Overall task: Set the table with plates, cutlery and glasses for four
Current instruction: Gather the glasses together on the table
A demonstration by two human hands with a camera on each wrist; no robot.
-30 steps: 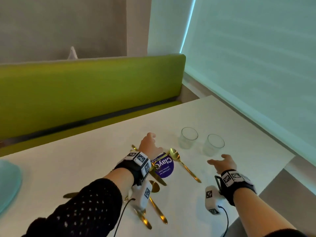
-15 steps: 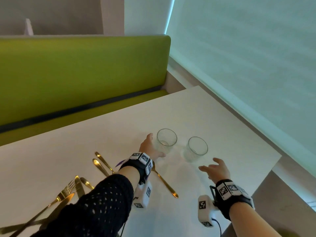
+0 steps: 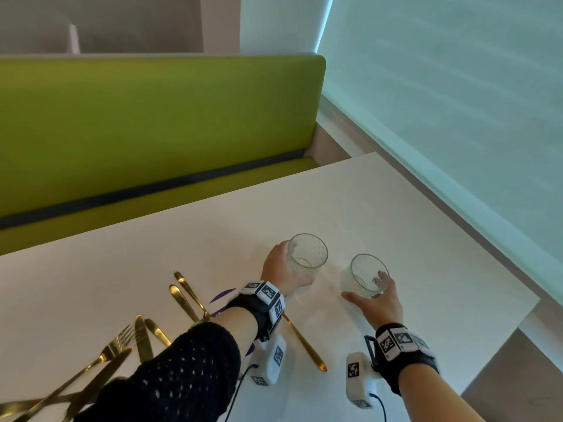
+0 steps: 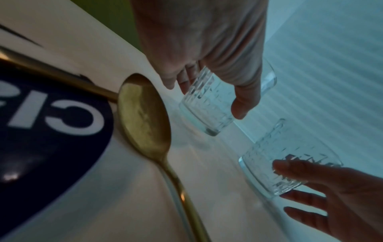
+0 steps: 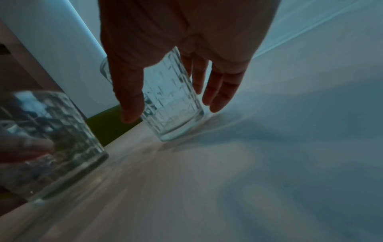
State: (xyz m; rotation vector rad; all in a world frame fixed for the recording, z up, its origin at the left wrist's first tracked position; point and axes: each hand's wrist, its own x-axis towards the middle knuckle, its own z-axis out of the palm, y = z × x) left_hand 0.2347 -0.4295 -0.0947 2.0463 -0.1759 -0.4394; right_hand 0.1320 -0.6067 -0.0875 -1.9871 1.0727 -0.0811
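Our left hand curls around the left cut-glass tumbler; our right hand cups the right tumbler, fingers not yet closed. We should grip low and lift straight.

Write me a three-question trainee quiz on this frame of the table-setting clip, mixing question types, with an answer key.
1. True or false: the left hand has its fingers round the left glass.
2. Multiple choice: the right hand is (a) gripping a fork, (b) spread at the right glass, thumb and fingers on either side, (c) flat on the table away from everything.
3. Short answer: what lies on the table just behind the left wrist, beside the dark round sticker?

Key:
1. True.
2. b; a closed grip is not yet certain.
3. A gold spoon.
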